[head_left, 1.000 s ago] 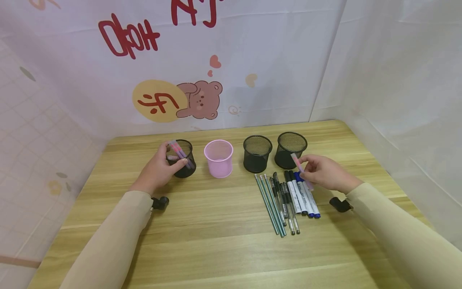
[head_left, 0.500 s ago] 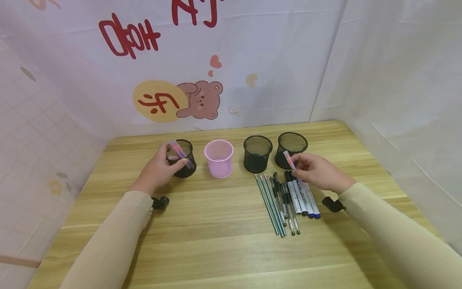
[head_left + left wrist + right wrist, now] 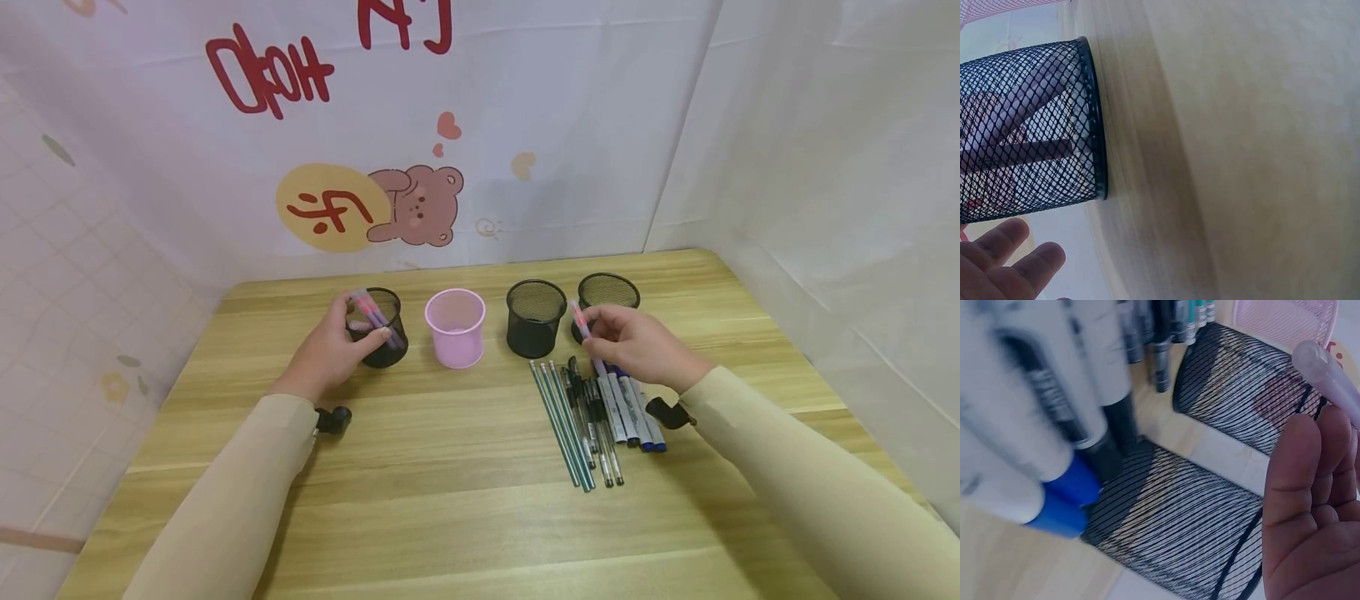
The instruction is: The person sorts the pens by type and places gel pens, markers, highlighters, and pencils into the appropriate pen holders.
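My left hand [image 3: 326,354] holds the leftmost black mesh pen holder [image 3: 386,357], thumb at its front and fingers at its far left side. Purple pens with pink marks [image 3: 369,308] lean inside it; the left wrist view shows them through the mesh [image 3: 1029,112]. Over the whiteboard markers [image 3: 626,412], my right hand [image 3: 641,342] pinches another purple-pink pen [image 3: 580,317] between thumb and fingers. That pen's rounded clear end [image 3: 1316,362] shows in the right wrist view. The hand partly hides the rightmost black mesh holder [image 3: 607,289].
A pink mesh holder [image 3: 458,346] and another black one [image 3: 532,333] stand between the hands. Green pencils [image 3: 562,425] and black gel pens [image 3: 600,433] lie left of the markers on the wooden table [image 3: 420,500]. A printed cloth [image 3: 585,100] hangs behind.
My right hand has moved left with the pen, from the right side of the markers to above their capped ends. My left hand stays at the leftmost holder.
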{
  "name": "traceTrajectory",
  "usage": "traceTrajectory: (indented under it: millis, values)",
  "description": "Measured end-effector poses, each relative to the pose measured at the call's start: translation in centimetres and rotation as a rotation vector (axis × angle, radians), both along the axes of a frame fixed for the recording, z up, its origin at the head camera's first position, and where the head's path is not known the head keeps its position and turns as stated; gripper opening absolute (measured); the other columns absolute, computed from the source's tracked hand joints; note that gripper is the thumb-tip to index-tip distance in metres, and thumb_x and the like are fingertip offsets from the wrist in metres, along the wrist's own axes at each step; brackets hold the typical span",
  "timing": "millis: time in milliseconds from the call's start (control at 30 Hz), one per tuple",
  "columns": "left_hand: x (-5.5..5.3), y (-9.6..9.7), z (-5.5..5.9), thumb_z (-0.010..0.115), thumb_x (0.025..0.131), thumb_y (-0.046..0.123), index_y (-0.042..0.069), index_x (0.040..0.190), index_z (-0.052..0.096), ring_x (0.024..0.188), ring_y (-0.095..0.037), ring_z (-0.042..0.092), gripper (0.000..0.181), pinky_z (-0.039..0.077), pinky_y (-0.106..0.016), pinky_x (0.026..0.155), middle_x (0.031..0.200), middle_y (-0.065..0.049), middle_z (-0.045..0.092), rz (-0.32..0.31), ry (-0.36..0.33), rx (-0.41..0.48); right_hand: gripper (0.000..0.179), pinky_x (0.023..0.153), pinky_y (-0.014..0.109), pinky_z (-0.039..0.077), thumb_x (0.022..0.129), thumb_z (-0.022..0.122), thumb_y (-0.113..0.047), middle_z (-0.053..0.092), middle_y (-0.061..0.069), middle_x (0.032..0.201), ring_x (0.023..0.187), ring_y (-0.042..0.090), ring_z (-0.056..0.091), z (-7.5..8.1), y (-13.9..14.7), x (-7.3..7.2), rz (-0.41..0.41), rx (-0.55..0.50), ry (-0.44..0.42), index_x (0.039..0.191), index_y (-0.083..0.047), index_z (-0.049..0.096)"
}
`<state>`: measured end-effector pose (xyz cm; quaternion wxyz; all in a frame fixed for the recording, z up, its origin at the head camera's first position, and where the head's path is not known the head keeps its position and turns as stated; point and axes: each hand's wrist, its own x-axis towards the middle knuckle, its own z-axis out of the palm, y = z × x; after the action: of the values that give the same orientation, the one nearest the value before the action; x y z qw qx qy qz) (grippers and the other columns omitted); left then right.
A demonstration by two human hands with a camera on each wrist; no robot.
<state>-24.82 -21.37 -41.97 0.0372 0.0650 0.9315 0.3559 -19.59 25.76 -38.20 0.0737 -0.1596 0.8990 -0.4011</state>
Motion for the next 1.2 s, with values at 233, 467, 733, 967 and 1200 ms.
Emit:
traceTrajectory:
  millis: [233,467,733,967,1200]
  values:
    - [-0.1,0.0,-0.1,0.066,0.094,0.067,0.028,0.163,0.023,0.141,-0.039,0.053,0.09,0.039,-0.065,0.119,0.154,-0.013,0.054,0.005,0.007,0.011,0.016,0.063,0.029,0.051,0.101,0.067,-0.011,0.07,0.015,0.092,0.074,0.027,0.066,0.4,-1.8,-0.5,0.046,-0.066,0.006,0.117,-0.015,0.066]
    - [-0.1,-0.1,-0.2,0.063,0.091,0.075,0.028,0.163,0.023,0.137,-0.037,0.057,0.095,0.039,-0.064,0.118,0.142,-0.013,0.063,-0.007,0.012,0.014,0.018,0.079,0.028,0.054,0.101,0.067,-0.009,0.073,0.008,0.097,0.082,0.02,0.068,0.9,-3.8,-0.9,0.062,-0.115,0.016,0.119,-0.012,0.067]
    - [-0.1,-0.3,-0.1,0.061,0.091,0.077,0.026,0.163,0.022,0.136,-0.038,0.057,0.097,0.04,-0.064,0.117,0.138,-0.014,0.065,-0.006,0.019,-0.001,0.016,0.08,0.028,0.057,0.1,0.068,-0.007,0.072,0.012,0.097,0.084,0.019,0.068,1.8,-6.9,-1.2,0.086,-0.162,0.061,0.115,-0.011,0.068]
    - [0.0,-0.1,0.1,0.061,0.091,0.077,0.027,0.165,0.02,0.14,-0.04,0.054,0.098,0.039,-0.065,0.118,0.151,-0.015,0.056,-0.003,0.015,-0.002,0.016,0.079,0.026,0.056,0.1,0.068,-0.006,0.07,0.01,0.096,0.088,0.02,0.067,2.5,-9.9,-1.8,0.106,-0.229,0.108,0.115,-0.008,0.068]
    - [0.1,-0.1,0.1,0.063,0.093,0.073,0.028,0.166,0.018,0.145,-0.042,0.048,0.097,0.037,-0.068,0.119,0.161,-0.015,0.045,-0.002,0.002,-0.004,0.012,0.076,0.027,0.058,0.099,0.068,-0.005,0.07,0.012,0.094,0.082,0.019,0.068,3.0,-12.6,-2.7,0.139,-0.28,0.144,0.112,-0.004,0.068]
